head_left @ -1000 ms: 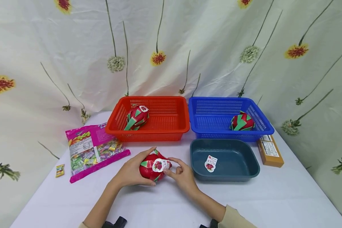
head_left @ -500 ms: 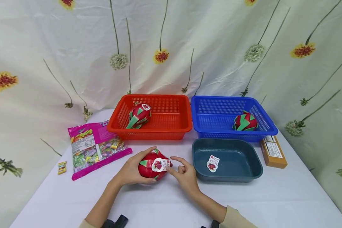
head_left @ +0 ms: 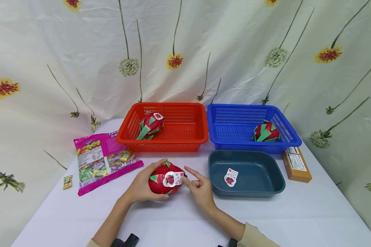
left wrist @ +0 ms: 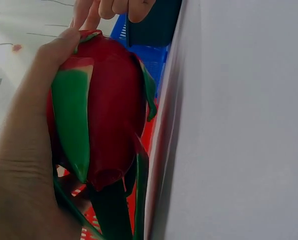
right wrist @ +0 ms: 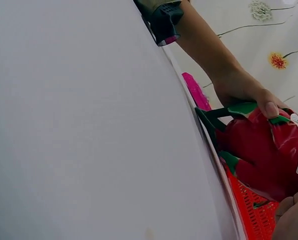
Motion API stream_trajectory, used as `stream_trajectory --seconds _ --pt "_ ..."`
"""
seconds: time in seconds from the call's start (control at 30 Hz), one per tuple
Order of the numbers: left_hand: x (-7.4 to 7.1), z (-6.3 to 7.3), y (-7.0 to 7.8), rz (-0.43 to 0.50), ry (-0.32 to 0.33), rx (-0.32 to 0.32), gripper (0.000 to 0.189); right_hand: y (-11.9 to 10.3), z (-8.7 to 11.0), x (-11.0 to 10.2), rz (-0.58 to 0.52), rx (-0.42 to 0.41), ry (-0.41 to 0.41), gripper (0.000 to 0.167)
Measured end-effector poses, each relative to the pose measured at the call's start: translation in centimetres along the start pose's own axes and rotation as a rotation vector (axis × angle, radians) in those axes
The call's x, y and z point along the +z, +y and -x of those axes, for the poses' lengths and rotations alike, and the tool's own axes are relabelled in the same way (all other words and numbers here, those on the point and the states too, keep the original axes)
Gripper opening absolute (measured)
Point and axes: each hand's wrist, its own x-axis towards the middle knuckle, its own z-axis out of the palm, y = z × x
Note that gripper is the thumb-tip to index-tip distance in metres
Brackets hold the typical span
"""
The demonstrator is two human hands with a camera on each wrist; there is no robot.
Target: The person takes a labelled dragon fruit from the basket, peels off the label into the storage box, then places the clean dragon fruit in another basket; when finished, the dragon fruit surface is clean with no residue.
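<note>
A red dragon fruit [head_left: 158,185] with green scales sits in the grasp of the left hand [head_left: 142,181], over the middle of the worktop [head_left: 173,223], a little toward its left edge. The thumb lies along the fruit's near side and the fingers reach round its far side, so the palm covers its left end; the left wrist view shows long green leaves trailing back beside that palm. Whether the fruit touches the worktop cannot be told.

A white label [head_left: 173,179] lies on the fruit's upper right face, turned away from the left palm. At that end is the right hand [head_left: 201,192], its thumb tip at the label's right end, its index finger stretched out apart from the thumb near the fruit's tip, and its other fingers bent in; it has no grip round the fruit.

Beyond the fruit, toward the worktop's far edge, stands a red basket [head_left: 164,146], with a blue basket [head_left: 250,148] just beside it toward the right edge. A dark tray [head_left: 259,175] is near the right hand, in front of the blue basket. Toward the left edge lies a pink candy bag [head_left: 91,159].
</note>
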Motion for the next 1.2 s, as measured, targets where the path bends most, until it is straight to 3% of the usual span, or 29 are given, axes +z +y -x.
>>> stream_trajectory --seconds 0.23,0.5,0.73,0.9,1.2 --pt "0.1 0.0 0.2 0.043 0.014 0.046 0.101 0.3 -0.2 0.4 -0.053 0.013 0.058 0.032" --pt "0.3 -0.1 0.3 0.076 0.012 0.086 0.102 1.6 -0.5 0.7 -0.094 -0.073 0.119 0.021" --pt "0.5 0.1 0.4 0.052 0.018 0.09 0.101 2.9 -0.5 1.0 -0.174 0.025 0.168 0.021" --pt "0.5 0.2 0.2 -0.029 0.041 0.079 0.101 1.6 -0.4 1.2 -0.141 0.079 0.192 0.019" --pt "0.8 -0.1 -0.2 -0.078 0.033 0.067 0.102 -1.5 0.4 0.7 -0.047 0.088 0.132 0.012"
